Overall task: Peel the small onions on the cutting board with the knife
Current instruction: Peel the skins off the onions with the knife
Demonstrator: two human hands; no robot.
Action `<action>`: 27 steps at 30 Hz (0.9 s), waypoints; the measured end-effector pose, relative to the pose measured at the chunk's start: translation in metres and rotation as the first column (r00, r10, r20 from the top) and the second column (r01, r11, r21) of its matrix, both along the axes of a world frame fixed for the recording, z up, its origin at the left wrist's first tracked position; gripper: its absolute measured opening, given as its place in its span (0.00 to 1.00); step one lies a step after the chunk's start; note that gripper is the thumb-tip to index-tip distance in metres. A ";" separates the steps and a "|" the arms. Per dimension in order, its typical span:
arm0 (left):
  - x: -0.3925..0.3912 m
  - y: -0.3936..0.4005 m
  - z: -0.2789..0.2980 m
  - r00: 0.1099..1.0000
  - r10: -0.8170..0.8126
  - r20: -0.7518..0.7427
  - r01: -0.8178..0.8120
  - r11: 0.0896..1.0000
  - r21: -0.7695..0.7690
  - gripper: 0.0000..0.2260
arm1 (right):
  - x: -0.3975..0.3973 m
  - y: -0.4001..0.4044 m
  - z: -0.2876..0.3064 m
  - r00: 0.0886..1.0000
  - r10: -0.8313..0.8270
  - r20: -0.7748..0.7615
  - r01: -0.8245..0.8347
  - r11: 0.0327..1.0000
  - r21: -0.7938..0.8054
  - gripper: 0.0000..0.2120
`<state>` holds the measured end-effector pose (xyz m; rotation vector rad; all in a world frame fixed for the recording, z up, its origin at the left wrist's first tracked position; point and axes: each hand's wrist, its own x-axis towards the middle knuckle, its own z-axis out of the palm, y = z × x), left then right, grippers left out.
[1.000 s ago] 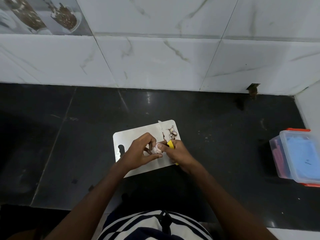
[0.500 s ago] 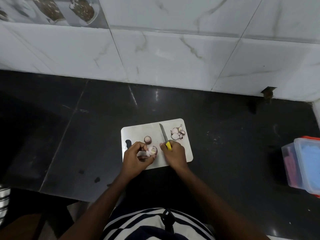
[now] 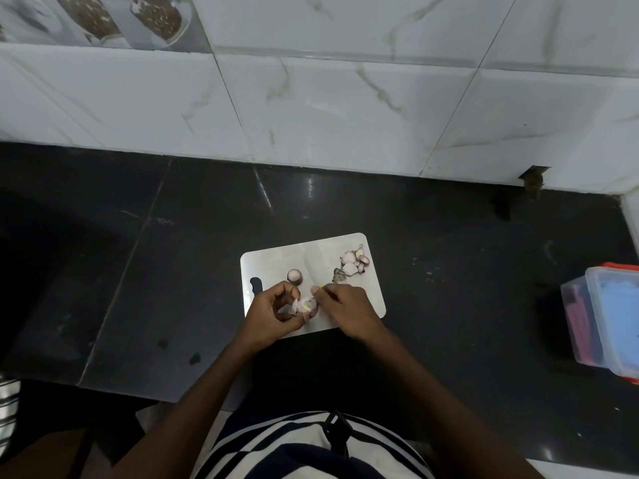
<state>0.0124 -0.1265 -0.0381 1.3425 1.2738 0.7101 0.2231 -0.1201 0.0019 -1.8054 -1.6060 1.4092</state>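
A white cutting board (image 3: 276,262) lies on the black counter. My left hand (image 3: 271,314) holds a small, partly peeled onion (image 3: 306,305) over the board's near edge. My right hand (image 3: 347,311) grips the yellow-handled knife (image 3: 313,269); only a sliver of the handle shows, and the blurred blade points away across the board. Right hand and onion are touching or nearly so. A second small onion (image 3: 295,275) stands on the board just beyond my left hand. A heap of peels (image 3: 353,264) lies at the board's far right corner.
A clear plastic box (image 3: 608,318) with an orange-edged lid stands at the counter's right edge. A white marble-tiled wall (image 3: 328,108) rises behind the counter. Dark counter (image 3: 173,257) stretches left of the board.
The blade is now blurred and swung slightly left over the board. The hands have stayed at the board's near edge with the onion between them. The camera view shifted a little.
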 end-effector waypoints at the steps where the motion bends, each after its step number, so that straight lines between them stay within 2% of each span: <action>1: 0.000 0.003 0.000 0.999 -0.048 0.001 0.048 0.999 0.000 0.14 | 0.005 -0.001 0.003 0.977 -0.034 -0.210 -0.003 0.985 -0.175 0.16; 2: 0.001 0.005 0.000 0.996 -0.089 0.002 0.089 0.996 0.000 0.14 | 0.009 -0.003 0.003 0.930 -0.090 -0.356 -0.016 0.958 -0.286 0.13; 3: 0.003 0.008 0.002 0.993 -0.120 -0.007 0.120 0.993 0.005 0.15 | 0.012 -0.004 -0.001 0.897 -0.136 -0.421 -0.013 0.943 -0.332 0.12; 6: 0.012 0.012 0.009 0.975 -0.203 -0.085 0.208 0.977 0.051 0.19 | 0.018 -0.007 -0.015 0.850 -0.273 -0.452 0.065 0.903 -0.424 0.16; 9: 0.019 0.016 0.013 0.955 -0.247 -0.162 0.272 0.950 0.151 0.21 | 0.020 -0.012 -0.022 0.776 -0.362 -0.516 0.066 0.861 -0.505 0.16; 12: 0.022 0.019 0.013 0.948 -0.256 -0.190 0.296 0.929 0.223 0.21 | 0.018 -0.016 -0.024 0.683 -0.432 -0.589 0.060 0.837 -0.544 0.14; 17: 0.027 0.023 0.010 0.950 -0.237 -0.205 0.290 0.913 0.286 0.21 | 0.014 -0.021 -0.023 0.551 -0.549 -0.628 0.119 0.797 -0.592 0.17; 27: 0.041 0.013 0.004 0.972 -0.164 -0.171 0.206 0.942 0.264 0.21 | 0.015 -0.023 -0.034 0.503 -0.638 -0.583 0.259 0.755 -0.602 0.17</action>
